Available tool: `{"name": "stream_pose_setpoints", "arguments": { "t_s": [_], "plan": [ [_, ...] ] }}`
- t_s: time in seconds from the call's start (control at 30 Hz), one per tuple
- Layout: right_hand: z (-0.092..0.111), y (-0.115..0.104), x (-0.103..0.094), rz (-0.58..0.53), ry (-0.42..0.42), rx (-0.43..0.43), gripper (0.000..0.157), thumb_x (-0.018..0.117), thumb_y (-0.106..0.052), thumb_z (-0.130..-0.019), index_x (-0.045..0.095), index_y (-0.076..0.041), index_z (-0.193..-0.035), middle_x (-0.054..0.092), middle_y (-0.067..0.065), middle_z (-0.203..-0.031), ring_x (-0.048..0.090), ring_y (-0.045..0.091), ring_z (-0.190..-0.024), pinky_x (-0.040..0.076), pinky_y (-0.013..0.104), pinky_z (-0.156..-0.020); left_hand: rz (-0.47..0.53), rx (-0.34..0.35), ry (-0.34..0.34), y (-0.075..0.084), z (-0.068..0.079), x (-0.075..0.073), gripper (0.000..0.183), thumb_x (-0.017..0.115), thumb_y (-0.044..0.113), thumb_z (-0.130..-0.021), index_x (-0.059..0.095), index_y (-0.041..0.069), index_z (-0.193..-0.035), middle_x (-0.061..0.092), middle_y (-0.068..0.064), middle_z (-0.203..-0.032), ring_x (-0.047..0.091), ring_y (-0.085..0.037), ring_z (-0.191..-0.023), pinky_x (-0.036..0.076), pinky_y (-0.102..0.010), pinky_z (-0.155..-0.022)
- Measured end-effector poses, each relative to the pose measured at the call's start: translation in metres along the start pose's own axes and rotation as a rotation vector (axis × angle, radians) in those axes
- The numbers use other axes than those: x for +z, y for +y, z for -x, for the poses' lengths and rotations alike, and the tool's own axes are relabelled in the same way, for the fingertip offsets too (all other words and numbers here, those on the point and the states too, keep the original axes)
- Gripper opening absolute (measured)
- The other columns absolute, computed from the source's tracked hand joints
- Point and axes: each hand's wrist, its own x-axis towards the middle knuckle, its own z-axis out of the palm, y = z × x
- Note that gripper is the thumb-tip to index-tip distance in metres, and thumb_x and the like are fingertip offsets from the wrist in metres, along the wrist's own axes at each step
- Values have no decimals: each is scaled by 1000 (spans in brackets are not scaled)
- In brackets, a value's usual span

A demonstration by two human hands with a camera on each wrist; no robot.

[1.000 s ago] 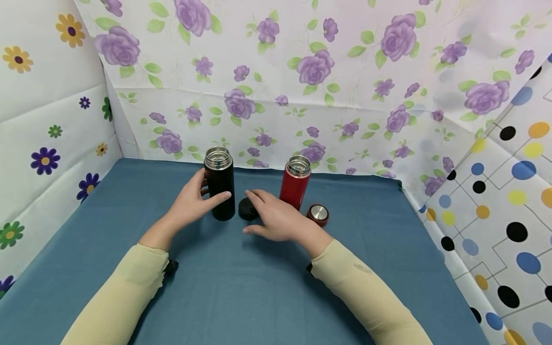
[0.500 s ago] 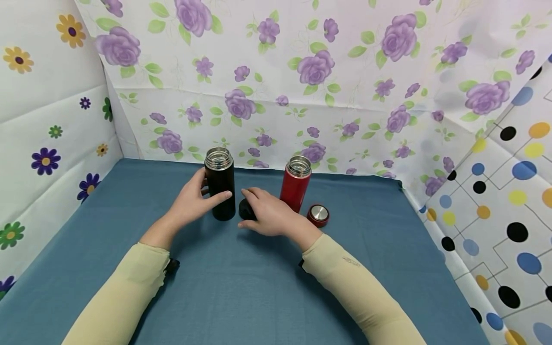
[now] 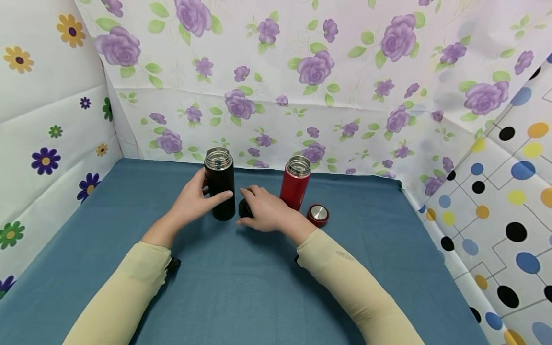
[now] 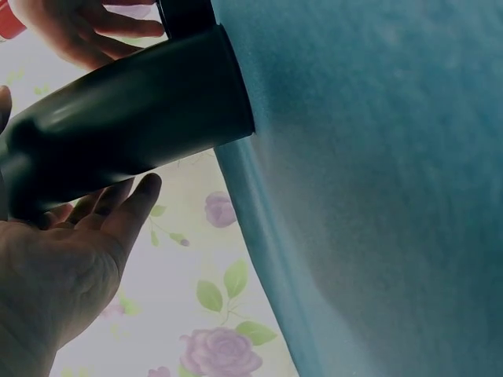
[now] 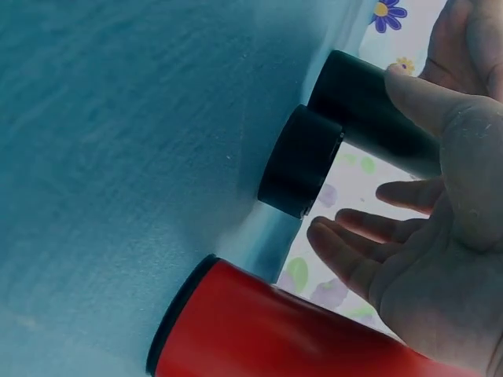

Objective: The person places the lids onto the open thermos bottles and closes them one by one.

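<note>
A black thermos bottle (image 3: 221, 191) stands upright and uncapped on the blue cloth, its metal mouth showing. My left hand (image 3: 189, 201) holds it from the left, thumb across the front and fingers reaching behind; the left wrist view shows the fingers (image 4: 110, 212) along the bottle's side. Just right of the bottle sits its black lid (image 5: 302, 161). Over that lid is my right hand (image 3: 267, 211), thumb and fingers spread; the right wrist view shows a gap between its fingertips and the lid. Behind this hand stands an uncapped red thermos bottle (image 3: 295, 184), its lower part hidden.
A dark red lid with a silver top (image 3: 318, 215) lies on the blue cloth (image 3: 241, 297), right of the red bottle. A flowered curtain (image 3: 276, 96) hangs close behind the bottles, with patterned sheets at both sides.
My right hand has shifted slightly left and away from me, further over the black lid. The left hand and both bottles have stayed in place.
</note>
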Motion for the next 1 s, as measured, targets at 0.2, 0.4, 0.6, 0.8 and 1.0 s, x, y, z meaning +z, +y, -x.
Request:
{"name": "stream_pose_setpoints", "arguments": {
  "t_s": [0.2,0.4,0.6,0.8,1.0],
  "plan": [
    [-3,0,-4,7,-28,7,92,65,-63,-92,31,-10,-160,39,11,-156,42,26,-141,44,43,-112,6,13,12,-1,0,1,89,77,58,-85,35,18,-153,51,-9,-141,52,-31,-131,45,-59,-107],
    [-5,-2,-5,35,-53,13,89,67,-60,-92,36,-9,-158,42,11,-153,44,25,-137,46,42,-110,5,10,19,-1,-1,1,90,77,59,-85,36,16,-152,51,-10,-140,53,-31,-130,46,-59,-106],
    [-8,-3,-6,42,-90,40,88,70,-57,-92,36,-9,-158,43,12,-152,45,26,-135,47,42,-107,8,-4,11,-3,-1,2,88,77,60,-85,37,17,-150,51,-9,-139,52,-30,-130,46,-59,-106],
    [-13,-1,-5,46,-114,50,86,70,-54,-93,37,-8,-157,45,12,-150,47,25,-131,48,41,-107,14,-8,11,-2,-1,2,86,77,60,-85,38,17,-149,52,-8,-138,53,-29,-129,46,-61,-105],
    [-19,0,-5,58,-128,47,83,71,-52,-93,40,-7,-155,47,12,-148,49,25,-128,48,40,-106,18,-1,20,-1,-1,2,85,78,58,-85,38,18,-149,53,-8,-136,53,-29,-127,47,-61,-103]
  ]
}}
